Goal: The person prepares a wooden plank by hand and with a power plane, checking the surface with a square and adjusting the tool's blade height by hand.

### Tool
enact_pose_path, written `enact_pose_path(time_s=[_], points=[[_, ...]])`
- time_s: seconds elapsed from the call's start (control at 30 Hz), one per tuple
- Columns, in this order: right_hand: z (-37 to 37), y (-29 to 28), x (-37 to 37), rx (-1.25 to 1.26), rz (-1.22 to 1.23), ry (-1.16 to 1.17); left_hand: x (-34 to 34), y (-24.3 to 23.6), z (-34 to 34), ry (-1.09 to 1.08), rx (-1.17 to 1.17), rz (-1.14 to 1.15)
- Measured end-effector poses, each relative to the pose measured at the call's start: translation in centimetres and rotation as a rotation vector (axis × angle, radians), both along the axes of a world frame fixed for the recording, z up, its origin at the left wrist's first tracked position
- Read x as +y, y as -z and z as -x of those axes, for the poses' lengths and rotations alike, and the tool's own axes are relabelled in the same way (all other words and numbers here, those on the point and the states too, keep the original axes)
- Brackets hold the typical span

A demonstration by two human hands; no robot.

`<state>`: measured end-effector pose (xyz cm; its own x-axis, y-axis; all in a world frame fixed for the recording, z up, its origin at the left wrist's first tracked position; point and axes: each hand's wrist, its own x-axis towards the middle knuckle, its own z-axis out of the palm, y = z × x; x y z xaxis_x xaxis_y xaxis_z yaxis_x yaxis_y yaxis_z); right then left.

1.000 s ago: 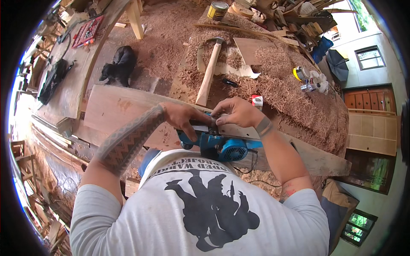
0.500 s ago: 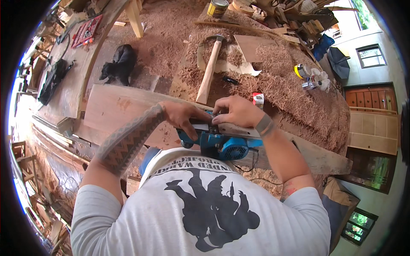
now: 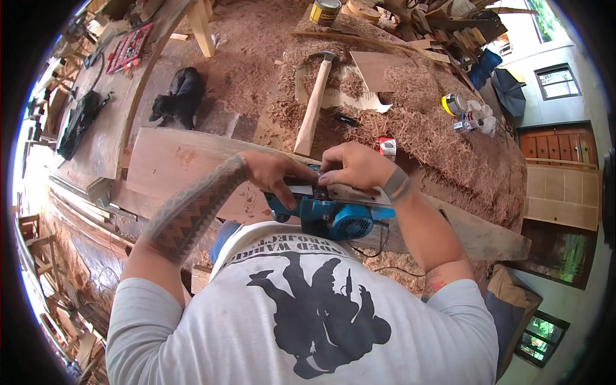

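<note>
Head view: at the frame's centre, a blue power planer point(image 3: 351, 223) overlaps a long board point(image 3: 167, 154). The left hand point(image 3: 273, 173) grasps its left end; the right hand point(image 3: 359, 168) pinches narrowly at its middle, on what I cannot tell. Steady left support and light, careful fingertips would serve best. Just above, a hammer point(image 3: 313, 109), red-and-white box point(image 3: 387, 147) and wood shavings point(image 3: 462, 160) could crowd the right hand.

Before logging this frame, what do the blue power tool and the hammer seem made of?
Blue power tool: probably moulded plastic, smooth, judging by its slotted casing. Hammer: pale, matte handle, likely unpainted wood; dark head, probably steel from its curved shape.
</note>
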<state>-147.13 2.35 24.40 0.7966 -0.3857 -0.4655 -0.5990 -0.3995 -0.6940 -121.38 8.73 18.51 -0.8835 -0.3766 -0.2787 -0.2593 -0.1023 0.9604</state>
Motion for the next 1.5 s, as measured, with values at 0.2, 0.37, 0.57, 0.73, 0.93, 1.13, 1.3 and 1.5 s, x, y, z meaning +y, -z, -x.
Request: enact_pose_path(time_s=[0.2, 0.37, 0.57, 0.73, 0.93, 1.13, 1.3, 1.5], points=[[1.9, 4.4, -0.9, -0.439, -0.284, 0.079, -0.3, 0.2, 0.2, 0.016, -0.024, 0.104], [-0.3, 0.8, -0.5, -0.030, -0.092, 0.046, -0.2, 0.6, 0.0, 0.020, -0.029, -0.003], [0.1, 1.1, 0.2, 0.006, 0.051, 0.031, -0.2, 0.2, -0.1, 0.011, -0.031, -0.036], [2.8, 3.9, -0.9, -0.370, -0.109, -0.005, -0.6, 0.1, 0.5, 0.044, -0.024, 0.007], [1.4, 1.8, -1.6, -0.245, -0.165, 0.028, -0.5, 0.5, 0.0, 0.018, -0.008, 0.100], [0.5, 0.6, 0.6, -0.007, 0.021, 0.093, -0.1, 3.1, 0.6, 0.030, 0.074, 0.012], [2.1, 2.2, 0.5, -0.208, -0.115, 0.096, 0.1, 2.3, 0.9, 0.025, 0.110, -0.014], [1.8, 2.5, -0.7, -0.124, -0.016, 0.008, 0.2, 3.6, 1.0, 0.002, 0.066, 0.036]])
